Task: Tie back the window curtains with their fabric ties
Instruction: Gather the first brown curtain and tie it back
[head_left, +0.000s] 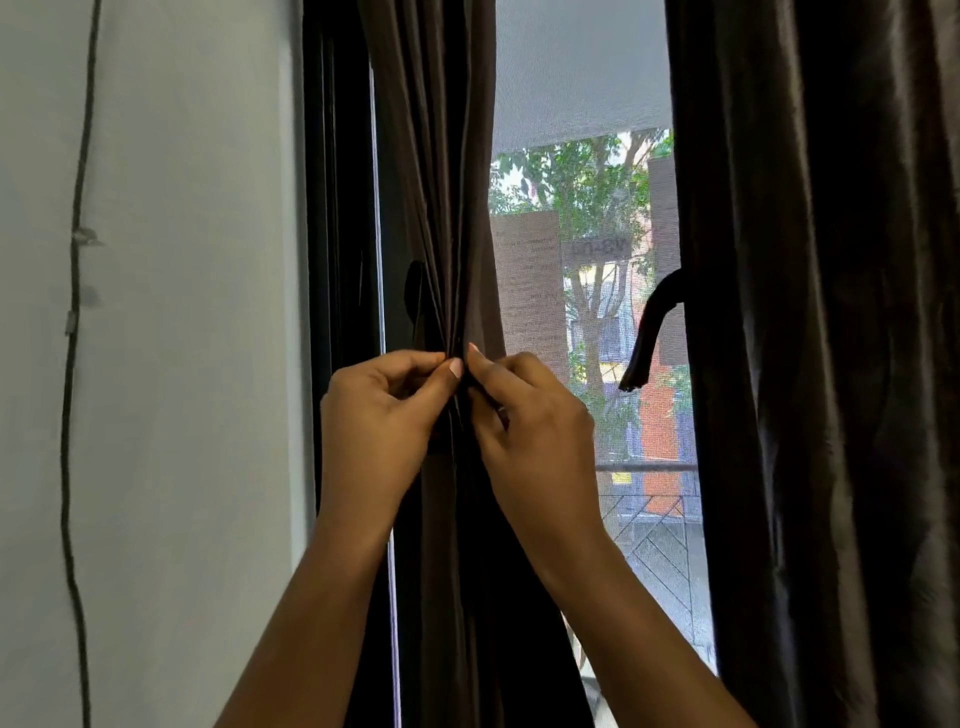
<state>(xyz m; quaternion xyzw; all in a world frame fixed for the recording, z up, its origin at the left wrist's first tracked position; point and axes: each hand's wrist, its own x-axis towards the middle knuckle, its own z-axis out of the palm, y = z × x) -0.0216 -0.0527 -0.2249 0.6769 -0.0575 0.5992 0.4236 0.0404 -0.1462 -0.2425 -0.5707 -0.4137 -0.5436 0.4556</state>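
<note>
Just right of the window frame (337, 208), fingers of the left hand (384, 410) and right hand (530, 415) pinch the gathered left curtain (447, 208), seemingly fastening its tie; next it needs knotting snug.

A room in a home, by its dark curtains (805, 312), screened window (582, 218) and plain white wall (182, 312)
</note>
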